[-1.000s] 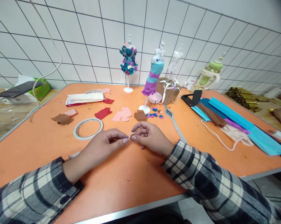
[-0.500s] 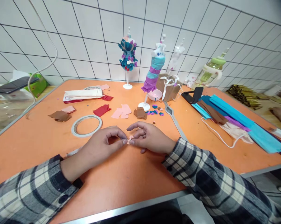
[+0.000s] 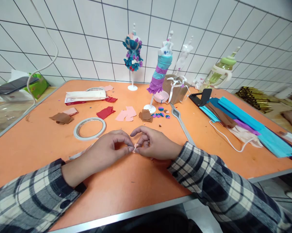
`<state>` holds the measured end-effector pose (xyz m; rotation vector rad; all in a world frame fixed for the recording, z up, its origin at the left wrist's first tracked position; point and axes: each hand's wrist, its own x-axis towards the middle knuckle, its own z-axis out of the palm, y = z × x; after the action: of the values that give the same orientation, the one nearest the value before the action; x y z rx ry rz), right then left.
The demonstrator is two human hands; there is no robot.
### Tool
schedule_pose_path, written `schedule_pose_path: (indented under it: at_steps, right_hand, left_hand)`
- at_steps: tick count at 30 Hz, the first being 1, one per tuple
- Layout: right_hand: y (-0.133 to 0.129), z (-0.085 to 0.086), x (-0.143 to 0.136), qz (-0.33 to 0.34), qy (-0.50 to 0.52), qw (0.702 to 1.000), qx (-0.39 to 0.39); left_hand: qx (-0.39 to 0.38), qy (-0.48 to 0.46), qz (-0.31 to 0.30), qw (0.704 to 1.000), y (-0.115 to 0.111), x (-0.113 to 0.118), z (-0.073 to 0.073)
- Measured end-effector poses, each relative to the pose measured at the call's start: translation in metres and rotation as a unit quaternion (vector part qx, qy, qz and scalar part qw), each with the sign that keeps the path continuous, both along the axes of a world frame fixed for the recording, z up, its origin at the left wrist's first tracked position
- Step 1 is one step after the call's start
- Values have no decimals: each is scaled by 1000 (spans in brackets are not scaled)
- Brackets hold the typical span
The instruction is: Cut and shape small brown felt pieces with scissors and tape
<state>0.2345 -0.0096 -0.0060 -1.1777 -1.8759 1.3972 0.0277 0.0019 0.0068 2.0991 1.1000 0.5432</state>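
1) A tiny pink paper piece (image 3: pixel 135 147) is held between two hands, over the front part of the orange table (image 3: pixel 116 200)
2) One side of it is pinched by the thumb and finger of the left hand (image 3: pixel 112 145)
3) The other side is pinched by the right hand (image 3: pixel 155 142), and the pointing finger is lifted and bent
4) Behind the hands, flat pink papers (image 3: pixel 130 114), a brown paper stack (image 3: pixel 146 116) and little blue and purple bits (image 3: pixel 159 115) are laid out
5) A roll of tape (image 3: pixel 87 138) is laid flat near the left hand, and red paper (image 3: pixel 105 112) is seen just behind it
6) Farther back, a small doll stand (image 3: pixel 160 69) is dressed in blue and purple stripes, and a pink bowl (image 3: pixel 161 97) is partly hidden by it
7) Off to the right, long blue strips (image 3: pixel 247 120) are laid beside a brown strip (image 3: pixel 221 115)
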Motion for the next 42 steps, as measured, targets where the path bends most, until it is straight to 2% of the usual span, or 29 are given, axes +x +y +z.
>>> schedule_pose_path:
  at_steps: [9,14,18,23,27,30,34,38,42]
  right_hand:
    - [-1,0,-1,14,-31,998,57]
    - [-2,4,-3,4,-9,1000,24]
    - [-1,5,-3,-6,-13,1000,18]
    - [0,3,-2,-6,-21,1000,21]
    - [-1,4,-2,-9,19,997,-73]
    - [0,6,-2,-31,46,990,-128]
    - [2,5,-2,-41,59,992,-103]
    - [3,1,-2,-25,73,995,-67]
    - [3,2,-2,-37,57,997,-26]
  left_hand:
    - [10,-17,24,1000,-2,2,3]
    - [-33,-23,43,998,0,0,1]
    - [-36,-21,50,998,1,0,0]
    - [-40,-14,28,999,-1,0,-2]
    - [-44,-18,19,999,2,-3,-4]
    - [-74,-28,21,997,5,-4,-3]
    - [-106,-25,23,994,7,-5,-2]
    - [-106,-49,23,993,6,-5,-2]
    - [-97,-50,20,994,7,-4,-3]
